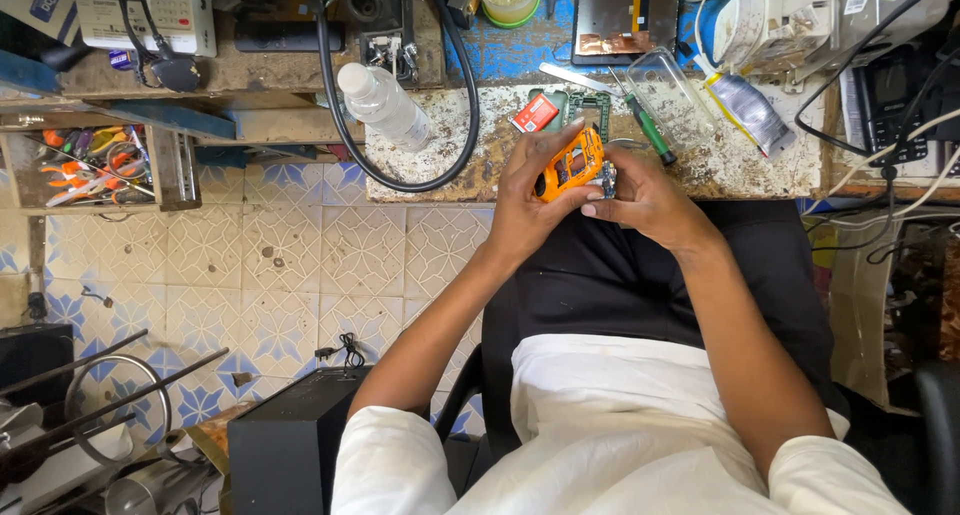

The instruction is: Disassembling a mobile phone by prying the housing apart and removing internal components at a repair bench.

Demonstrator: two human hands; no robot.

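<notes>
A small orange plastic frame (568, 163), a hollow rectangle with rounded corners, sits between both hands just in front of the worn, paint-flecked bench (760, 170), above the person's dark lap. The left hand (530, 200) curls around the frame's left side, thumb and fingers closed on it, wrist bent upward. The right hand (645, 200) is closed against the frame's right edge, fingers folded inward, and seems to pinch a small dark part that is too hidden to identify. On the bench behind lie a green circuit board (588, 105), a green-handled screwdriver (650, 133), a clear plastic cover (672, 90) and a clear plastic bottle (385, 103) on its side, ringed by a black cable (335, 125).
</notes>
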